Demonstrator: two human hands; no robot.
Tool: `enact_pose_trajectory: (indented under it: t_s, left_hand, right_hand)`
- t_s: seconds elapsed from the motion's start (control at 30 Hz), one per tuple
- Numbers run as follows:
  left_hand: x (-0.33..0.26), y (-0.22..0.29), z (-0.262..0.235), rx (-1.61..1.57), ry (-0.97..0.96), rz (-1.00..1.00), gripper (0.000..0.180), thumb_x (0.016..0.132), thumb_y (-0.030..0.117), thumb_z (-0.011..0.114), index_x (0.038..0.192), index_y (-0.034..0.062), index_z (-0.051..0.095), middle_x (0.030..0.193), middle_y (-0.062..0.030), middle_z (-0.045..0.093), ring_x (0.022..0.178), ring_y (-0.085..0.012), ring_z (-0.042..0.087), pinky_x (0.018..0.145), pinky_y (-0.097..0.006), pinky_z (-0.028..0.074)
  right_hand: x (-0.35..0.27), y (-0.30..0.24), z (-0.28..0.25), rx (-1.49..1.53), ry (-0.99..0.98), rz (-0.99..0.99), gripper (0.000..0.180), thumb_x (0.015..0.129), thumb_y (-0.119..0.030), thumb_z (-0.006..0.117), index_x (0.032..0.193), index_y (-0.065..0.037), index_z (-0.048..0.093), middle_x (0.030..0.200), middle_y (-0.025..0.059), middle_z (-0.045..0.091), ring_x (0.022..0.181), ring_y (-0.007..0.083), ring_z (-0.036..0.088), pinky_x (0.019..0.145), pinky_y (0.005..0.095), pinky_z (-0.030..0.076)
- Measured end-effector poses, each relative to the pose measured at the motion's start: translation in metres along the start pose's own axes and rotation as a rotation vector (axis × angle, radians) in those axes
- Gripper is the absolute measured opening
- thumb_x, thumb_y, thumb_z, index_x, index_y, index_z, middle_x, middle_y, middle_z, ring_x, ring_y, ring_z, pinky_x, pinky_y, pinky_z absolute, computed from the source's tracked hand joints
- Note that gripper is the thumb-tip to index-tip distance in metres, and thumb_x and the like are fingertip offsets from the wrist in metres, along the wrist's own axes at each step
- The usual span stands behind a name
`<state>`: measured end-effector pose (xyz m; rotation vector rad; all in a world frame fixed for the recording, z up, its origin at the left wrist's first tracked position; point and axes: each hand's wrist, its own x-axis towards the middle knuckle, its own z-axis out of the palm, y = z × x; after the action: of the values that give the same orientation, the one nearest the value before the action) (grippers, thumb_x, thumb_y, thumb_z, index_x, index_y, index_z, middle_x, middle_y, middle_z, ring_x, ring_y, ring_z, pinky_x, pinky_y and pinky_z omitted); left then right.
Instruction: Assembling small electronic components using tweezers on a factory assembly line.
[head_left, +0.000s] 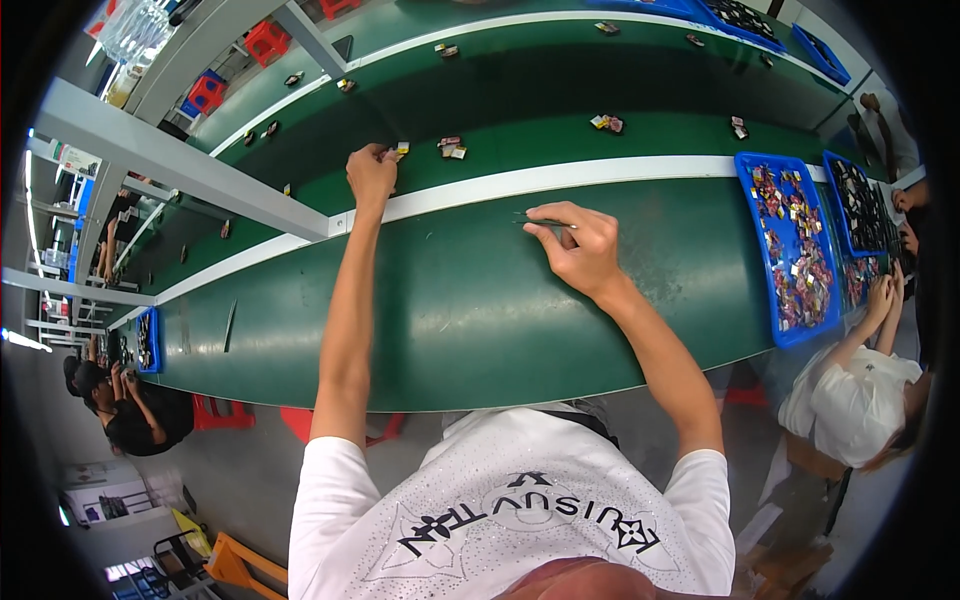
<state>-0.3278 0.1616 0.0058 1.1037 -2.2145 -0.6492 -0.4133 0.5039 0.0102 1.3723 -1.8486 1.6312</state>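
Note:
My left hand (371, 178) reaches over the white rail (560, 173) to the green conveyor belt. Its fingers are pinched at a small part with a yellow-and-white label (403, 148); the fingertips partly hide it. Over the near green work surface (480, 310), my right hand (585, 245) is closed around thin tweezers (545, 221), their tips pointing left. Beyond the rail, just right of my left hand, lies a small cluster of labelled parts (452, 148) on the belt.
More small parts (607, 124) lie spread along the belt. A blue tray (748, 245) full of colourful small pieces stands at the right, beside a tray of black parts (853, 205). A grey post (190, 150) slants across the left. A thin pointed tool (230, 325) lies left. People work at both ends.

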Motion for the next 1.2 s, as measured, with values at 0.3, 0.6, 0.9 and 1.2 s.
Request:
enact_pose_trajectory:
  t_s: [0.3,0.6,0.9,1.2]
  left_hand:
    - [0.020,0.060,0.028,-0.005,-0.187,0.479,0.020,0.087,0.018,0.073,0.103,0.0079,0.080,0.103,-0.0131,0.074,0.094,-0.0298,0.072,0.082,-0.039,0.057]
    - [0.026,0.057,0.045,0.176,-0.446,0.440,0.018,0.080,0.008,0.075,0.098,0.0047,0.078,0.094,-0.0120,0.076,0.088,-0.0269,0.073,0.082,-0.036,0.056]
    - [0.028,0.047,0.031,0.204,-0.459,0.274,0.012,0.081,0.015,0.075,0.089,0.0060,0.077,0.088,-0.0150,0.076,0.088,-0.0326,0.074,0.081,-0.041,0.057]
    - [-0.042,0.070,0.020,-0.348,-0.435,0.129,0.017,0.090,0.015,0.070,0.100,0.0004,0.071,0.075,-0.0069,0.072,0.058,-0.0143,0.063,0.052,-0.030,0.047]
  right_hand:
    - [-0.002,0.004,-0.007,-0.052,-0.014,0.028,0.013,0.077,-0.005,0.083,0.086,-0.008,0.073,0.079,0.0024,0.074,0.044,0.0162,0.053,0.047,0.0285,0.042]
    - [0.000,0.009,-0.012,-0.059,-0.007,0.010,0.013,0.078,-0.005,0.082,0.085,-0.007,0.072,0.079,0.0035,0.074,0.049,0.0193,0.061,0.048,0.0298,0.045]
    - [-0.002,0.010,-0.011,-0.057,-0.019,0.004,0.013,0.077,-0.005,0.082,0.085,-0.007,0.072,0.079,0.0037,0.074,0.050,0.0195,0.062,0.049,0.0299,0.046]
    - [-0.009,0.011,-0.011,-0.008,0.003,0.147,0.015,0.076,-0.008,0.084,0.088,-0.007,0.075,0.063,0.0022,0.064,0.042,0.0134,0.046,0.046,0.0280,0.038]
